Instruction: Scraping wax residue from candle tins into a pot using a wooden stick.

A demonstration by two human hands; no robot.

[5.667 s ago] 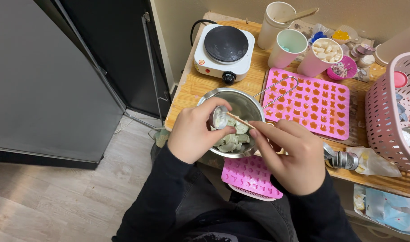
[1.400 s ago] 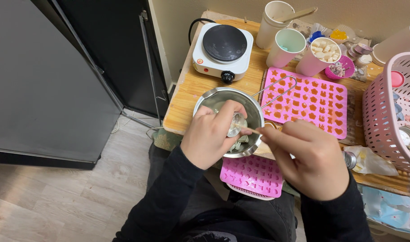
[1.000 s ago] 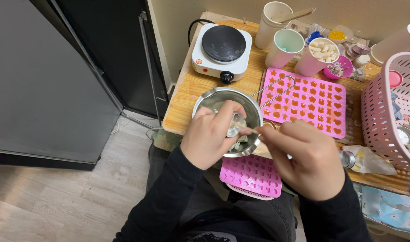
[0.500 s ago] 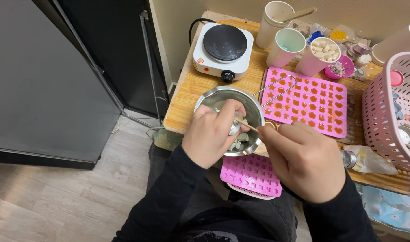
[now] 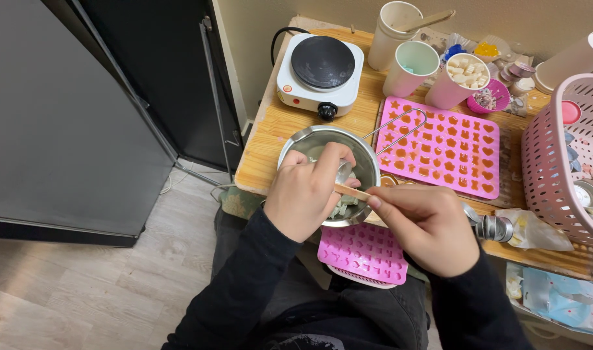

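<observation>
A small steel pot (image 5: 307, 139) with a wire handle sits at the front edge of a wooden table (image 5: 278, 123). My left hand (image 5: 306, 192) is over the pot, gripping a small metal tealight cup (image 5: 345, 170). My right hand (image 5: 429, 227) holds a wooden stick (image 5: 351, 190) whose tip pokes into that cup. Pale greenish wax chunks (image 5: 343, 208) lie in the pot under my hands. A large pink silicone mould (image 5: 443, 146) lies just right of the pot.
A white single hotplate (image 5: 321, 72) stands behind the pot. Cups (image 5: 410, 67) with wax pieces line the back. A pink plastic basket (image 5: 565, 155) is at the right. A smaller pink mould (image 5: 363, 253) rests on my lap. A dark cabinet (image 5: 69, 110) stands at the left.
Since the oldest frame my left hand has lowered the metal cup deeper over the pot. In the last second both hands only shifted slightly while the stick worked at the cup.
</observation>
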